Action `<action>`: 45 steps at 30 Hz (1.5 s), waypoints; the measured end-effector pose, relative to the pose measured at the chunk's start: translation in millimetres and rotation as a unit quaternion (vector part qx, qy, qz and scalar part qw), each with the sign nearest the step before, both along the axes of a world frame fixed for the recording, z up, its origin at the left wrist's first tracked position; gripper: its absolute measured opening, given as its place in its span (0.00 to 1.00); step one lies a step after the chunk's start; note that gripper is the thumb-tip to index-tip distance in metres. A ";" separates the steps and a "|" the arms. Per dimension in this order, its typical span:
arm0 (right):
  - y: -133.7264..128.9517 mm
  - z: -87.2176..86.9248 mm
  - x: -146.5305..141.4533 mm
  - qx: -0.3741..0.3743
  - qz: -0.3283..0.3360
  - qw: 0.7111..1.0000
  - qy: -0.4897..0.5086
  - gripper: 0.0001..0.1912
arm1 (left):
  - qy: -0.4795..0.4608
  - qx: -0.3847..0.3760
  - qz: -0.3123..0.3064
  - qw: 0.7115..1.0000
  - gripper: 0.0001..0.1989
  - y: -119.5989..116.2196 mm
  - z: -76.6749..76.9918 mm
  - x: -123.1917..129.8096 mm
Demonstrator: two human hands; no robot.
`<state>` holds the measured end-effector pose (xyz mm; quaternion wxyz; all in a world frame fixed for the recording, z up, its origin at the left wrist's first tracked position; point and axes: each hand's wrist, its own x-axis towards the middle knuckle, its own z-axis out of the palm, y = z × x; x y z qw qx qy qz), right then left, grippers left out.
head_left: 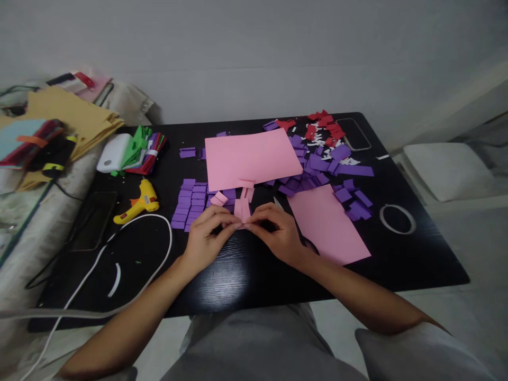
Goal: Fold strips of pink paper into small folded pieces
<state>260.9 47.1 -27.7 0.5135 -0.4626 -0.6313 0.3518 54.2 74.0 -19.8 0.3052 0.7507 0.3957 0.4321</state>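
Between both hands, low over the black table, is a small pink paper piece [242, 209] with a crease down it. My left hand [210, 233] pinches its near left edge, and my right hand [278, 230] pinches the near right edge, fingertips almost touching. Just beyond lie more small folded pink pieces [219, 198]. A large pink sheet [252, 156] lies farther back, and a second pink sheet [329, 225] is right of my right hand. Scissors [309, 245] lie partly hidden behind my right hand, their blade tip showing. Rows of folded purple pieces [190, 203] sit left of centre.
On the black table [405, 264] are a yellow glue gun [137, 202], a white cable [169, 248], a phone [91, 221], bundled coloured strips [145, 151], loose purple pieces [317, 161], red pieces [327, 124] and a ring of tape [397, 219]. A white stool [436, 169] stands at right.
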 end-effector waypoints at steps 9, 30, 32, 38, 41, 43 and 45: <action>0.1 -12.9 -1.2 0.085 0.011 0.995 -0.058 0.11 | -0.092 -0.103 0.011 0.990 0.05 2.0 9.7 2.8; 1.2 2.2 4.5 0.166 0.049 0.984 -0.045 0.08 | 0.025 0.123 -0.097 0.987 0.09 1.1 11.8 -6.5; 1.7 1.6 3.4 0.157 0.066 0.985 -0.019 0.11 | 0.021 0.126 -0.096 0.987 0.08 1.7 12.0 -6.3; 0.2 3.0 1.6 0.134 0.057 0.989 0.022 0.10 | 0.016 0.114 -0.080 0.990 0.06 -1.8 14.0 -2.9; -0.7 3.3 1.5 0.121 0.047 0.991 0.026 0.07 | 0.005 0.099 -0.069 0.993 0.05 -3.7 13.2 -0.9; -1.2 2.3 1.2 0.113 0.040 0.992 0.028 0.06 | -0.001 0.083 -0.064 0.994 0.05 -4.3 12.3 -0.1; -1.8 0.7 0.8 0.106 0.037 0.993 0.030 0.05 | -0.004 0.072 -0.064 0.995 0.05 -4.6 11.2 0.3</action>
